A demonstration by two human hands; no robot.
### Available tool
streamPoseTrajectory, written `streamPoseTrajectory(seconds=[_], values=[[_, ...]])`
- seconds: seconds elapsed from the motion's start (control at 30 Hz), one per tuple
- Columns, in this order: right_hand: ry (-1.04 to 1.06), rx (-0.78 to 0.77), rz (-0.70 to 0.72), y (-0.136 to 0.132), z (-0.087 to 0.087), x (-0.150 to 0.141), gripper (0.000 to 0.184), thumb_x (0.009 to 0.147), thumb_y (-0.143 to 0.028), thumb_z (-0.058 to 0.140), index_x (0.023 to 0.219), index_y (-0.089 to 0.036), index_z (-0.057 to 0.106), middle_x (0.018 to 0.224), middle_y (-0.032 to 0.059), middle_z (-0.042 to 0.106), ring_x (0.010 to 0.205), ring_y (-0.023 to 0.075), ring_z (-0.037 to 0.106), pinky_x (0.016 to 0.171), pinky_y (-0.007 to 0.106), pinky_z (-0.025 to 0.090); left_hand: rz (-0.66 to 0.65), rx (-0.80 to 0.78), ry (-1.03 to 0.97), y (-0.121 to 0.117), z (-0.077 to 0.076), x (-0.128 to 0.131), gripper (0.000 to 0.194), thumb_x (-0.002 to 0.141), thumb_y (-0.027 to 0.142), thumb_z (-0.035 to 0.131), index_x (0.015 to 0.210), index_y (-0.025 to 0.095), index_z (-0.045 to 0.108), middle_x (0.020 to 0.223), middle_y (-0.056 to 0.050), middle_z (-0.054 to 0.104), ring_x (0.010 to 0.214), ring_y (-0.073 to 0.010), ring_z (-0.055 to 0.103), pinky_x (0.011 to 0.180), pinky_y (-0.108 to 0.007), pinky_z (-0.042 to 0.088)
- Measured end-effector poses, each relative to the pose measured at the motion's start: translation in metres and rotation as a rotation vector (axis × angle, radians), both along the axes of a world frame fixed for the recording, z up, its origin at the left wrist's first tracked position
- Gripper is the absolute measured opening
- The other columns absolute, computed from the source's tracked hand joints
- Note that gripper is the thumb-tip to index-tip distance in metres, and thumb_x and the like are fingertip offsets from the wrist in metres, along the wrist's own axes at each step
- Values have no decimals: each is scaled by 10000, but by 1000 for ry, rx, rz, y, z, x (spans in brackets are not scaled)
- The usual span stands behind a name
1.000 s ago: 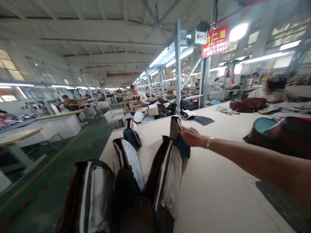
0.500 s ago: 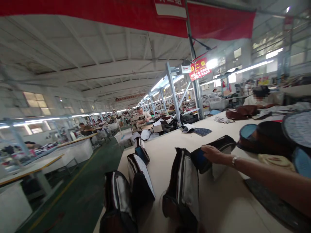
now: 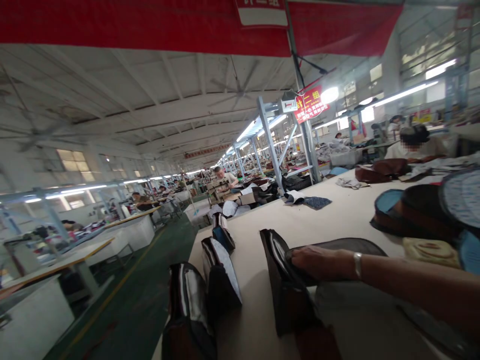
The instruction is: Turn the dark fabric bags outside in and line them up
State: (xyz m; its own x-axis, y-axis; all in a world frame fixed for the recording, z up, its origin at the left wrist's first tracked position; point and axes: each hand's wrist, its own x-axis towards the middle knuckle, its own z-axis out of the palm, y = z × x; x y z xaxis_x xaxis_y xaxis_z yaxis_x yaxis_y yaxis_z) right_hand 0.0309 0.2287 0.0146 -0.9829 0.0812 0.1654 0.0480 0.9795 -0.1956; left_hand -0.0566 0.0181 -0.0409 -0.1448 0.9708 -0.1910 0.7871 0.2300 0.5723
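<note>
My right hand (image 3: 318, 262), with a metal band at the wrist, reaches in from the right. Its fingers are closed on the edge of a dark sewn bag piece (image 3: 352, 245), whose curved rim shows behind the hand. Just left of the fingers stands another dark bag piece (image 3: 287, 295) with a pale strip along its edge; whether the fingers touch it I cannot tell. Farther left, near the table's edge, stand a black-and-white bag piece (image 3: 191, 300), a black piece with a pale side (image 3: 221, 275) and a small blue-and-black one (image 3: 223, 232). My left hand is out of view.
On the pale table (image 3: 258, 220) at right are stacked dark round pieces with blue linings (image 3: 416, 210) and a cream-coloured block (image 3: 431, 252). Fabric scraps (image 3: 307, 200) lie at the far edge. A metal post (image 3: 309, 145) rises behind. Co-workers sit beyond.
My right hand has moved left and slightly down, bringing the dark bag piece beside the standing one. The standing piece has turned. The camera view has shifted a little.
</note>
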Motion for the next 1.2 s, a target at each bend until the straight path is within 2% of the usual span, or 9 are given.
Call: streamPoseTrajectory(seconds=[0.17,0.3,0.5,0.63,0.73,0.87,0.93,1.07,1.2], values=[[21,-161,20,-3,37,33,117,695,-42,500,720,-156,486,715,-10,492,684,128,452,625,244,362,174,1,42,4,-5,-38,348,952,348,663,1260,197,608,1290,-98,625,1106,-272,645,919,-467,560],[-112,-287,114,-47,30,65,166,620,-60,503,614,-176,384,555,-61,358,513,90,340,483,221,258,264,103,32,-10,-5,-54,383,994,413,573,1281,161,595,1270,-123,642,1163,-288,624,1028,-533,481],[-110,-482,370,-146,34,106,247,671,-65,585,652,-190,372,620,-59,399,537,85,349,516,219,313,-62,496,-236,-54,23,-2,839,953,727,64,1195,179,652,1228,-146,693,1193,-285,620,1061,-367,471],[-25,-595,537,-176,60,129,293,728,-56,569,671,-200,321,633,-60,345,555,87,318,543,227,301,-301,587,-420,-86,49,31,864,859,856,182,1068,190,692,1063,-137,717,1255,-339,552,1131,-423,388],[78,-610,601,-177,67,145,298,777,-119,612,702,-204,337,690,-44,368,625,104,351,601,238,341,-413,484,-494,-101,65,35,712,945,753,275,991,179,694,1071,-130,682,1274,-342,508,1166,-445,300],[173,-692,456,-169,68,169,188,884,-180,610,803,-174,439,897,51,564,822,142,527,767,264,431,-327,353,-441,-102,93,39,573,831,630,694,1228,218,653,1263,-85,616,1203,-305,512,1056,-370,370],[220,-706,383,-168,68,180,210,894,-177,627,806,-172,436,996,96,622,897,156,568,820,281,446,-355,199,-371,-97,112,47,503,807,457,789,1238,233,655,1110,-30,657,1021,-235,558,909,-306,419],[373,-767,315,-173,62,196,237,894,-162,659,805,-171,439,1071,118,658,919,153,591,836,294,459,-298,66,-435,-89,138,71,415,748,296,820,1130,212,680,861,44,588,808,-154,489,699,-239,390],[506,-870,237,-177,49,209,252,895,-182,683,801,-168,449,1053,108,627,953,158,591,850,305,471,-251,-14,-498,-85,141,84,276,748,332,802,943,175,688,760,58,496,730,-131,434,637,-234,353]])
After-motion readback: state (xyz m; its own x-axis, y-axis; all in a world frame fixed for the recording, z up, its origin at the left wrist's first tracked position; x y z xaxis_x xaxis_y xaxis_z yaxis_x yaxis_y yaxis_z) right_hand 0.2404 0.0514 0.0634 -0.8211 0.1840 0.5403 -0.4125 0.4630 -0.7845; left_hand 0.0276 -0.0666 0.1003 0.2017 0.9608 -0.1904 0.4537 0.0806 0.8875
